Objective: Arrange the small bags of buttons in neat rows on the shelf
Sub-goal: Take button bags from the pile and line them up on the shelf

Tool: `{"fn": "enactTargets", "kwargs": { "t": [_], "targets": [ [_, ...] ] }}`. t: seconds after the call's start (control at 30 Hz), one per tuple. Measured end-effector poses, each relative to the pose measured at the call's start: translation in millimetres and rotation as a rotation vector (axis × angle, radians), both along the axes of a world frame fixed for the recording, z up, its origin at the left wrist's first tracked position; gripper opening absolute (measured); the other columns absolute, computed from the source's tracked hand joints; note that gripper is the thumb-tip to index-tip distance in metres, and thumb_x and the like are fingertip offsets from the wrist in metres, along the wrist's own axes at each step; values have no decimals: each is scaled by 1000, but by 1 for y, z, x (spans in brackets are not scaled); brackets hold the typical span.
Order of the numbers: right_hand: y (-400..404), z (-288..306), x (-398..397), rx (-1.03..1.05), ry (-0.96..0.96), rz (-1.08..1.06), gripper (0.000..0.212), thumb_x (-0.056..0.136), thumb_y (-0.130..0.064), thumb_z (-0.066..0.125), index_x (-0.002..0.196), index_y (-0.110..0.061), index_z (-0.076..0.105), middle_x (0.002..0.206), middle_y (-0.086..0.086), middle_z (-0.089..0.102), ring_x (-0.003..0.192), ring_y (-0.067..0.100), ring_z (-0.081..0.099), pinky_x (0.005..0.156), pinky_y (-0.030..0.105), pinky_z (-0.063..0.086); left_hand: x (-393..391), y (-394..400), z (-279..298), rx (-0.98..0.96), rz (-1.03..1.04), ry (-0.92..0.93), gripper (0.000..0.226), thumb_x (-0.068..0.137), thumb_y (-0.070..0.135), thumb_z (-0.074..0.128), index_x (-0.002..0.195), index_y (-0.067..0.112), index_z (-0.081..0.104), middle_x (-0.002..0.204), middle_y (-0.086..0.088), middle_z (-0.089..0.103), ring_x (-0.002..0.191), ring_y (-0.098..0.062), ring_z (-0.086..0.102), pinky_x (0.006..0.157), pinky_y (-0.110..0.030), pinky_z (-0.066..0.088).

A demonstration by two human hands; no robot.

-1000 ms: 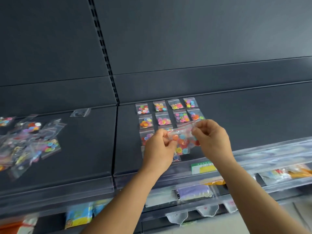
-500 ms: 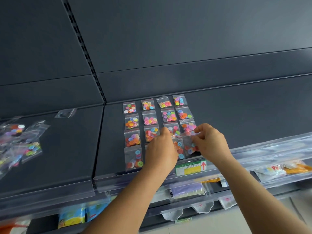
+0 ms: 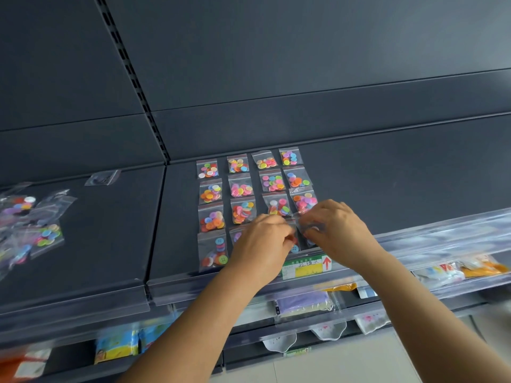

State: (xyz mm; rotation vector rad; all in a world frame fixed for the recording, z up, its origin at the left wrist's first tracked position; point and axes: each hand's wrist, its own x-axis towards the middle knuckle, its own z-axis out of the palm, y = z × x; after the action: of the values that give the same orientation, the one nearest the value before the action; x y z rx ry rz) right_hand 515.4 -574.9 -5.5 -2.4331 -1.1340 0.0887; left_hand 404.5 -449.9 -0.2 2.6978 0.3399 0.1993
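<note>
We see the left hand (image 3: pixel 262 241) and right hand (image 3: pixel 338 230) pinching a clear button bag (image 3: pixel 300 234) at the near edge of the dark shelf (image 3: pixel 387 189), right of the bag rows (image 3: pixel 243 186).

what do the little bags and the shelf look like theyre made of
Small bags: clear, glossy thin plastic film, likely zip-top; buttons show through and the surface glints. Shelf: dark grey matte, probably painted metal, judging by its flat panels.

soft, even daylight falls on the matte dark grey metal shelf (image 3: pixel 387 189), casting barely any shadow, while a pale sheen marks the clear plastic shelf-edge strip (image 3: pixel 442 239) and wide-angle bending and motion blur smear the loose pile of clear button bags (image 3: pixel 30 225) at left.
</note>
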Motion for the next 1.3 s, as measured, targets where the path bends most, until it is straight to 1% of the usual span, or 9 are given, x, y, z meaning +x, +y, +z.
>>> {"fn": "enactTargets", "kwargs": {
  "t": [0.1,0.23,0.5,0.6,0.73,0.83,0.93,1.1,1.3],
  "targets": [
    [-2,1,-2,-13,9,-4,15,87,-19,62,97,-22,74,106,1,62,96,21,55,76,29,48,-1,-2,-3,-51,23,15,26,95,20,54,116,14,68,122,2,59,113,-19,51,94,-34,43],
    [-5,1,-3,-21,12,-55,14,87,-23,62,91,-21,75,99,2,61,90,21,57,68,26,47,2,-4,-3,-54,50,11,25,94,23,56,113,14,69,119,2,60,110,-19,51,91,-36,46],
    [-8,-1,-6,-29,21,-101,14,88,-27,61,93,-21,73,99,3,59,93,23,56,69,27,46,3,-7,-1,-30,60,14,25,94,24,57,113,15,69,118,1,60,108,-19,51,89,-37,47],
    [-7,2,-9,-60,5,-105,23,90,-32,57,108,-22,68,111,3,58,103,22,53,76,29,46,0,-9,1,-23,64,22,27,95,26,54,116,13,66,121,1,58,112,-19,49,91,-37,46],
    [-2,10,-17,-104,-89,-52,45,91,-42,53,132,-24,52,129,1,51,116,24,47,91,33,42,-8,-6,7,60,72,6,42,96,30,53,136,17,50,138,3,49,127,-18,40,105,-33,35],
    [12,15,-28,-158,-141,30,56,91,-51,46,141,-29,37,145,-4,39,132,22,35,105,36,31,-23,5,12,135,106,14,52,96,33,51,144,19,38,145,3,42,134,-17,33,110,-30,25],
    [33,20,-43,-186,-155,119,59,93,-52,42,146,-32,25,151,-9,29,140,17,22,112,36,19,-45,23,16,157,173,8,55,95,34,52,146,21,34,148,5,37,137,-16,29,112,-29,21],
    [86,29,-77,-169,-160,270,61,93,-52,42,146,-31,22,152,-9,28,141,17,22,114,38,16,-94,68,21,171,335,2,55,95,38,51,145,25,34,148,6,35,136,-15,30,112,-28,21],
    [169,32,-137,-98,-154,433,59,93,-51,43,145,-27,29,149,-9,32,140,15,23,114,32,12,-166,133,24,167,503,-12,55,96,39,49,146,23,33,149,5,36,137,-14,30,112,-26,21]
  ]
}}
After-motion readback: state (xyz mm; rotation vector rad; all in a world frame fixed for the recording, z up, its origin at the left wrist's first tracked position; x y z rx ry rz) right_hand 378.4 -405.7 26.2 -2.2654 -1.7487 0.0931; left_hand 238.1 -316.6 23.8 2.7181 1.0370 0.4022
